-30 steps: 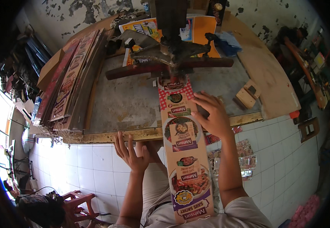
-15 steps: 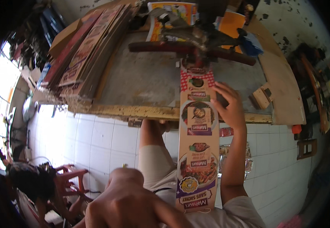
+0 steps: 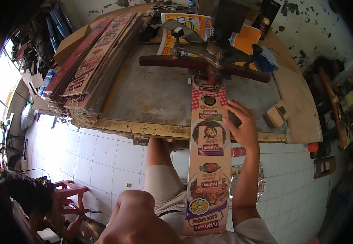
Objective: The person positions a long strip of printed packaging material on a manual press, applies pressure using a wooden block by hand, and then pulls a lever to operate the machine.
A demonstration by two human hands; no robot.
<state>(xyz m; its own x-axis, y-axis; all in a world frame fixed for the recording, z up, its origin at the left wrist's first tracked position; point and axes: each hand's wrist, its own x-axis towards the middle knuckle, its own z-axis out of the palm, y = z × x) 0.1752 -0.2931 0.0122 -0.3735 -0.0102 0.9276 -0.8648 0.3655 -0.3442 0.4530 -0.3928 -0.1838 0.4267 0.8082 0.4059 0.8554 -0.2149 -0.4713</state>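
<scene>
A long printed cardboard strip (image 3: 209,162) runs from my lap over the table's near edge to a metal press (image 3: 217,53). Its far end lies beneath the press's dark red crossbar (image 3: 172,62). My right hand (image 3: 243,126) holds the strip by its right edge near the table edge, thumb and fingertips against the cardboard. Close to the camera at the bottom, left of the strip, is my left hand or arm (image 3: 133,219), a large skin-coloured shape. Its fingers do not show, so what it holds cannot be made out.
Stacked printed boards with loose strings (image 3: 99,57) lie along the table's left side. A small wooden block (image 3: 276,116) sits right of my hand. Printed sheets (image 3: 203,24) lie behind the press. A red stool (image 3: 70,195) and another person (image 3: 30,199) are at lower left.
The whole view has shifted, so the table and strip appear slightly lower. My left limb has dropped lower in the picture. My right hand keeps its place at the strip's edge.
</scene>
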